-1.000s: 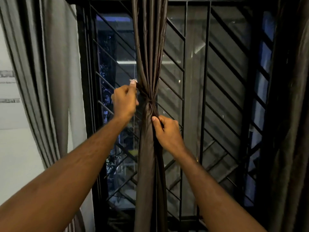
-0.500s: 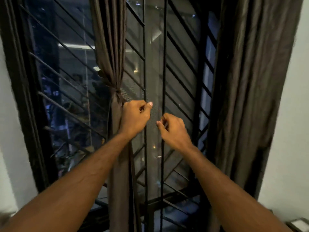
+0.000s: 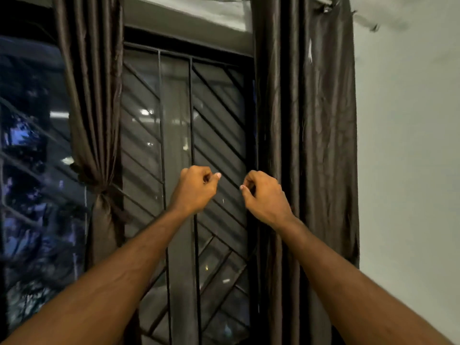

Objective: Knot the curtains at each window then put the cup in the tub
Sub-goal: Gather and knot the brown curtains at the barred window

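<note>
Knotted curtain (image 3: 93, 135) at left, gathered into a tight knot at mid-height, its lower length hanging straight below against the window. Unknotted curtain (image 3: 308, 145) at right, hanging loose in full vertical folds along the window's right edge, beside the pale wall (image 3: 408, 158). Between the two curtains, the window grille (image 3: 191, 108) with upright and diagonal black bars over dark glass. Left hand (image 3: 195, 189) and right hand (image 3: 265, 195) raised side by side before the grille, apart from each other, fingers curled into loose fists, neither holding anything; the right hand lies just beside the unknotted curtain's inner edge. Cup and tub not in view.
</note>
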The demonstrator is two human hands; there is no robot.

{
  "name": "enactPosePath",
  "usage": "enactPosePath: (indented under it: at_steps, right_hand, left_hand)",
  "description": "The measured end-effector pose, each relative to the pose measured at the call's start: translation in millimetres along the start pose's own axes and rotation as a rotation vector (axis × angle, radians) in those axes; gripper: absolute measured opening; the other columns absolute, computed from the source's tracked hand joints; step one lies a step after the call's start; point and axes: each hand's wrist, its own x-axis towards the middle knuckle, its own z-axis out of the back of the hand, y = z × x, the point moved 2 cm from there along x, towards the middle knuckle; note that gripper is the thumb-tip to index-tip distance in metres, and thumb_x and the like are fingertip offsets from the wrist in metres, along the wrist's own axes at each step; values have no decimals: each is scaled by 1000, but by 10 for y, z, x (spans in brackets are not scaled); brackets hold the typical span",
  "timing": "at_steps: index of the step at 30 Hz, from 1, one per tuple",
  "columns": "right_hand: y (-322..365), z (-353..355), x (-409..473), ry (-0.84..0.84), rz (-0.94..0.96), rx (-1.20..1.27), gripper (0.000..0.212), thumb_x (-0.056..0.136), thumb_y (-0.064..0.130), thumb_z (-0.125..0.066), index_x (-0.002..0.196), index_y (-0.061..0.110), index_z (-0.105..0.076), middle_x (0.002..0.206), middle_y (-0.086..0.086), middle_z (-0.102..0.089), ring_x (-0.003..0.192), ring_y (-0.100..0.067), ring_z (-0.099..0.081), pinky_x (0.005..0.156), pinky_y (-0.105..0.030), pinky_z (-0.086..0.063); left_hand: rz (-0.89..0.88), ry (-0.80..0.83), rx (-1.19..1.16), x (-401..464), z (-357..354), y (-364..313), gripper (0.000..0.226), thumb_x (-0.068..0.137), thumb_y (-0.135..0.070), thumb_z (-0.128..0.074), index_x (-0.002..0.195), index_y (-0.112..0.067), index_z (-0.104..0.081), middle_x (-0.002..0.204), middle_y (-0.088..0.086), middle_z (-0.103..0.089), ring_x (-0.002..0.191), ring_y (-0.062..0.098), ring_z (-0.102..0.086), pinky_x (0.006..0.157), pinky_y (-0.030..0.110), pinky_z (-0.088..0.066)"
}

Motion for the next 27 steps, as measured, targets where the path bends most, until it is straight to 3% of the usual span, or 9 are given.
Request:
enactPosePath:
  at_steps: [5, 9, 13, 18, 23, 27]
  right_hand:
    - [-405, 553, 537, -59, 62, 14, 8, 93, 31, -59, 91, 25, -55, 91, 9, -58, 85, -15, -59, 76, -43, -53]
    - [-605, 814, 953, -111, 79, 23, 9, 93, 33, -59, 90, 27, -53, 91, 11, -56, 82, -12, -57, 73, -42, -55]
    - [-764, 911, 1334, -169, 68, 22, 8, 94, 34, -57, 89, 29, -52, 92, 11, -55, 83, -14, -58, 73, -44, -55]
    - [-988, 976, 1758, -303, 2, 129, 7, 94, 28, -58, 88, 31, -57, 89, 12, -60, 82, -6, -60, 72, -35, -55]
    - [-1223, 1105, 2227, -388, -16, 72, 14, 95, 23, -60, 85, 32, -55, 88, 11, -60, 74, 3, -54, 59, -12, -34]
    - [-1341, 1262, 2583, -484, -32, 90, 10, 95, 19, -57, 94, 22, -66, 94, 5, -66, 82, -8, -58, 71, -23, -42]
  left_hand:
    - [-91, -41, 64, 675, -164, -593, 52, 92, -31, -65, 48, -19, -39, 44, -8, -38, 48, 8, -40, 55, 31, -39]
    - [-122, -59, 146, 1203, -194, -901, 51, 93, -31, -66, 50, -18, -43, 47, -6, -43, 48, 13, -43, 55, 33, -42]
    - [-95, -104, 190, 1642, -249, -1010, 51, 94, -36, -64, 51, -17, -46, 46, -7, -44, 48, 12, -45, 54, 28, -36]
    - [-43, -160, 206, 2060, -396, -1102, 33, 91, -49, -65, 76, -21, -71, 70, -2, -66, 77, 22, -66, 70, 34, -55]
    - [62, -271, 293, 2598, -688, -1306, 66, 73, -82, -57, 78, -18, -71, 87, 5, -71, 93, 30, -67, 76, 37, -56]
    - [105, -328, 317, 2947, -929, -1495, 77, 65, -89, -56, 87, -17, -69, 97, 9, -70, 100, 34, -66, 73, 37, -48]
